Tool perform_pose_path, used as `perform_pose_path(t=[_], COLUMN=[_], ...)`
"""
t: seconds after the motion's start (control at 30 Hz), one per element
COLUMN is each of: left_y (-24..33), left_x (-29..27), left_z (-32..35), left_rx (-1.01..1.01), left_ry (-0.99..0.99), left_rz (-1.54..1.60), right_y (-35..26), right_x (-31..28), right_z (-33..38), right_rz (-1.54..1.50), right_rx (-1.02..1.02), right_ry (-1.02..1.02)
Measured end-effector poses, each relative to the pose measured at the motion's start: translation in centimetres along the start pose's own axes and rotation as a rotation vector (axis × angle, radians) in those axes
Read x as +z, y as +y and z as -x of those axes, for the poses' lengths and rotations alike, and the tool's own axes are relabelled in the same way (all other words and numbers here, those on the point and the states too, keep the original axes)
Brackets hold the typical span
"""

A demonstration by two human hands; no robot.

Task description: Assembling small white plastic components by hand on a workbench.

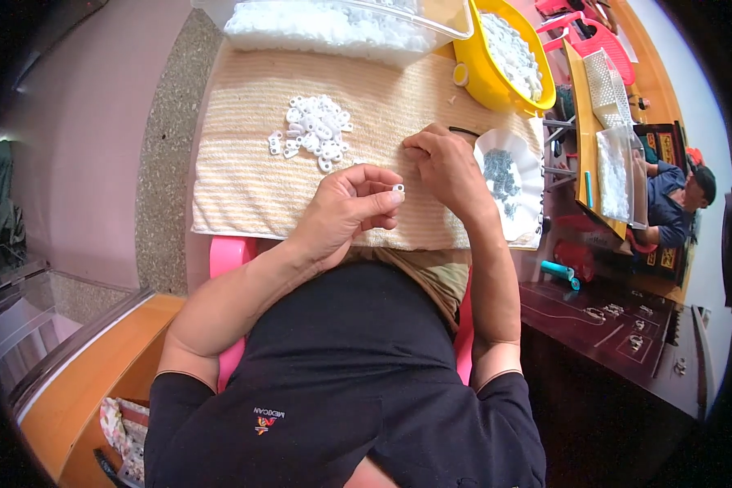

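My left hand (352,203) pinches a small white plastic piece with a round hole (398,188) between thumb and forefinger, over the front part of a striped cream towel (244,191). Beside it to the right, my right hand (449,165) is closed, its thumb and fingertips pressed together low over the towel; what they hold, if anything, is too small to make out. A pile of similar white pieces (319,130) lies on the towel to the left. Just right of my right hand, a white round dish (531,167) holds many small dark bits (501,172).
A clear bin (443,24) of white pieces stands at the far edge, with a yellow basin (469,61) of white pieces beside it. A thin black object (465,131) lies behind my right hand. Another person (673,199) sits at a table on the right.
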State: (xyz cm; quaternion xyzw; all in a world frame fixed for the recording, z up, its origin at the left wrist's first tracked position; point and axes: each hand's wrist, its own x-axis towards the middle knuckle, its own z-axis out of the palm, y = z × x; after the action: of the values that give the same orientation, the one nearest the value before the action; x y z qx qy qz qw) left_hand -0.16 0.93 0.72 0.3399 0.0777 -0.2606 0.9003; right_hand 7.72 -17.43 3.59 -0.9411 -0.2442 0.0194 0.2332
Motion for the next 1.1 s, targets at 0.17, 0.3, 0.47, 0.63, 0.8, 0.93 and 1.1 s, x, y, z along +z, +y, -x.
perform_pose_path(t=[0.17, 0.3, 0.47, 0.63, 0.8, 0.93, 1.1], left_y=[-0.1, -0.1, -0.1, -0.1, -0.1, -0.2, -0.3], left_x=[0.1, 0.0, 0.2, 0.1, 0.1, 0.0, 0.1], left_z=[0.0, 0.1, 0.1, 0.1, 0.1, 0.0, 0.0], left_rx=[-0.011, -0.004, -0.001, -0.004, -0.008, -0.004, -0.006], left_ry=[0.01, 0.014, 0.01, 0.017, 0.028, 0.031, 0.031], left_rz=[-0.005, -0.013, 0.002, -0.002, -0.012, -0.009, -0.01], right_y=[-0.3, -0.9, -0.2, 0.6, -1.7, -2.0, 0.4], right_x=[0.1, 0.0, 0.6, -0.2, -3.2, -2.8, -0.2], right_z=[0.4, 0.7, 1.0, 0.9, 0.4, 0.5, 2.1], right_rz=[0.059, 0.193, 0.251, -0.044, -0.132, -0.114, -0.133], right_rx=[0.028, 0.02, 0.006, -0.057, -0.113, -0.171, -0.081], right_ry=[-0.024, -0.089, -0.054, 0.142, 0.449, 0.662, 0.354])
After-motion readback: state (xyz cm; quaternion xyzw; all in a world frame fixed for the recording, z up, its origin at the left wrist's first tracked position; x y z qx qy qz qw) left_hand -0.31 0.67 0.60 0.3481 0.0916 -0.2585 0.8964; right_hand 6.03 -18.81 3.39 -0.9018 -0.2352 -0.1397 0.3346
